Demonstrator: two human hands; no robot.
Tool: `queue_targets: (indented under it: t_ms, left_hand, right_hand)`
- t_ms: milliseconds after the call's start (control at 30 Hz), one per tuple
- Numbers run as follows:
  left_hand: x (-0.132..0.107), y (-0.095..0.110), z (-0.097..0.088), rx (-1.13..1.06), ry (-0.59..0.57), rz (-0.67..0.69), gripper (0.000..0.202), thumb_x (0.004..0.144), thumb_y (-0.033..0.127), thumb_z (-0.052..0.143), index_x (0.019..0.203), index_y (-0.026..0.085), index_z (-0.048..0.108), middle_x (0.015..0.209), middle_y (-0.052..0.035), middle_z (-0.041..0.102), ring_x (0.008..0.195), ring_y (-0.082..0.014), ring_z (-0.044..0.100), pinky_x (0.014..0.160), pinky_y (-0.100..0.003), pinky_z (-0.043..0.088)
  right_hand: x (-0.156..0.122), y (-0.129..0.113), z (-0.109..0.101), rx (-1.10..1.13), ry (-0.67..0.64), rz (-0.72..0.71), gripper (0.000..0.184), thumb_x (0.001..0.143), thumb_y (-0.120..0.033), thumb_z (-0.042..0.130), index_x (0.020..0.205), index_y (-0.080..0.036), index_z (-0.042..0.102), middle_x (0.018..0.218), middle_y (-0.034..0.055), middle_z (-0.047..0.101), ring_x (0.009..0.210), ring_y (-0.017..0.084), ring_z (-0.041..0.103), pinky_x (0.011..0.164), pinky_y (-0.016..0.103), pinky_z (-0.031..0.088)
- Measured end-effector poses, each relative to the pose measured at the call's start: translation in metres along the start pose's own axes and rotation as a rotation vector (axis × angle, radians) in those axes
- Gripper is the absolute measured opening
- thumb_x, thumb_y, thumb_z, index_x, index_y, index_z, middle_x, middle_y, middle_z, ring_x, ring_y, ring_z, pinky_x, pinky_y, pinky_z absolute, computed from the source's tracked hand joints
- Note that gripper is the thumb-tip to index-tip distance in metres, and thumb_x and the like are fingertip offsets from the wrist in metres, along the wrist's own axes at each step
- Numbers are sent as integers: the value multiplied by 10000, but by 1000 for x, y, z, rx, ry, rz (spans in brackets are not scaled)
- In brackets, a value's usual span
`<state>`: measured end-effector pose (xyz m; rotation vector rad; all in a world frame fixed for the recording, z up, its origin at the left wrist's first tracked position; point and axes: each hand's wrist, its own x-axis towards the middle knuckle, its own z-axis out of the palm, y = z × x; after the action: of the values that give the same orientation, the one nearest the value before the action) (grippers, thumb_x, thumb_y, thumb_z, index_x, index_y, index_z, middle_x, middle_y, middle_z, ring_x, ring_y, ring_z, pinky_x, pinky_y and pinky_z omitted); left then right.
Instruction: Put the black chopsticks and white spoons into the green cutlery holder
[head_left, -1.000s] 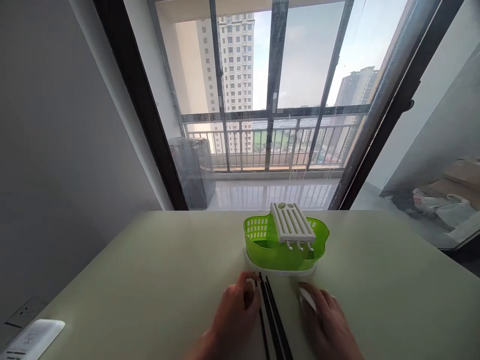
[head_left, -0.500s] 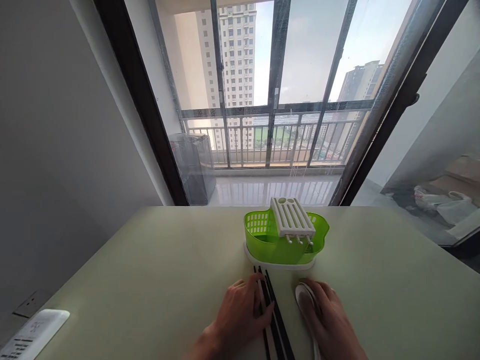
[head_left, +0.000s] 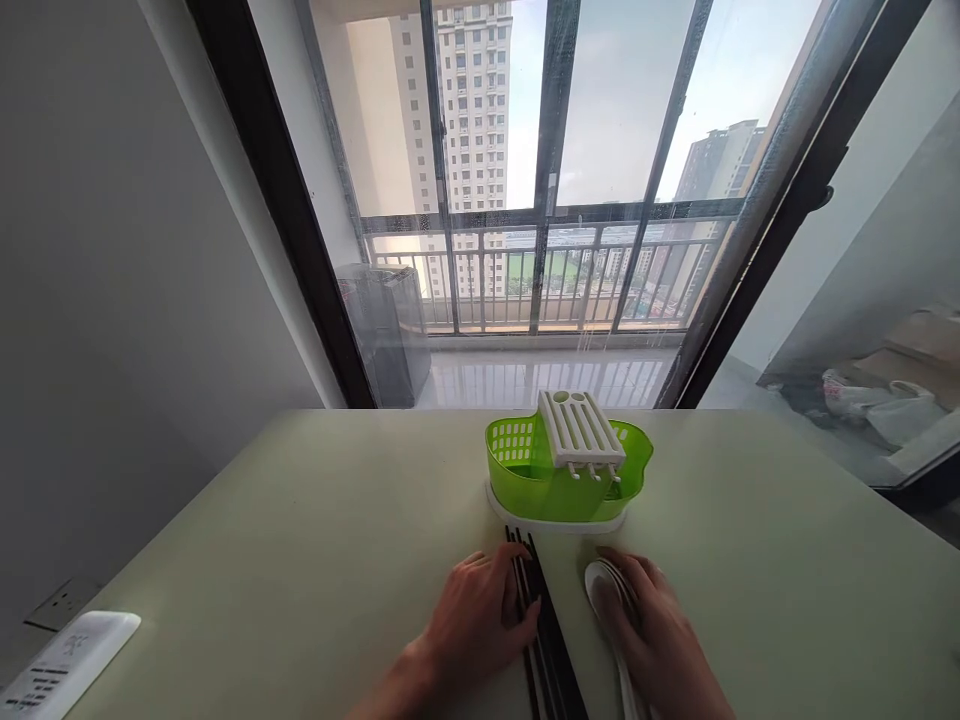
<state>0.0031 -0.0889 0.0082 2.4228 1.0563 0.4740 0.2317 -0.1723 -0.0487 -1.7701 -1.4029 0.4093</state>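
Black chopsticks (head_left: pixel 553 650) lie in a bundle on the table, their thin ends pointing toward the green basket. My left hand (head_left: pixel 474 615) is closed around them, thumb on the right side and fingertips over the top. To the right, my right hand (head_left: pixel 661 628) grips several stacked white spoons (head_left: pixel 596 577), bowls at the far end and handles running back toward me. The palm hides part of the spoons. Just beyond both hands stands the green basket (head_left: pixel 551 497) with slotted sides and a white base. A white slotted rack (head_left: pixel 581 430) with small hooks sits across it.
A white remote-like device (head_left: pixel 71 655) lies at the left edge of the pale table (head_left: pixel 360 500). Behind the table is a glass door to a balcony with a dark cabinet-like box (head_left: pixel 386 335). A wall socket (head_left: pixel 64 603) is at the left.
My left hand has drawn the chopsticks closer together. The spoons have fanned slightly under my right hand. The whole view has shifted a little.
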Motion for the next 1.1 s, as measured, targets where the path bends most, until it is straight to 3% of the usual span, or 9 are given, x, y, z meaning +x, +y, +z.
queue_targets:
  t_ms: [300,400,533,633,833,1100]
  left_hand:
    - [0,1,-2,18,2,53,332,833,237,639,1154,237,556,665,52,621,693,-191,621,743,-318,453]
    - [0,0,-1,-31,59,57,255,882,219,581,1136,235,560,661,60,590,628,-157,575,692,-290,430]
    - [2,-2,-1,-178,196,-57,162,952,226,481,1100,227,548,612,85,486,538,-123,482,593,-257,359]
    - [4,-5,-2,-305,259,-136,133,954,253,482,1068,222,544,595,95,427,529,-120,450,573,-248,330]
    - [8,-12,-1,-549,285,-191,179,968,356,489,1052,202,531,632,85,433,539,-116,443,548,-237,328]
    - [9,-12,-1,-633,280,-203,212,954,395,508,1032,201,535,610,87,437,523,-112,421,536,-237,318]
  right_hand:
    - [11,-10,-17,130,-22,140,438,952,-548,518,1258,-240,582,1282,111,664,1100,268,675,960,419,542]
    - [12,-18,-20,70,14,69,371,952,-504,517,1200,-241,599,1266,104,659,1112,273,655,956,426,533]
    - [13,-36,-25,-113,93,-119,304,949,-384,509,1201,-248,611,1267,111,628,1198,289,587,1003,466,491]
    - [14,-56,-26,-188,-59,-179,246,953,-311,484,1150,-255,620,1240,93,641,1125,257,630,937,408,513]
    - [16,-94,-16,-517,-391,-94,262,1000,-276,417,993,-247,678,941,64,759,815,259,727,644,341,446]
    - [17,-113,-2,-742,-483,-58,203,965,-260,478,976,-209,674,905,114,790,893,363,736,665,366,394]
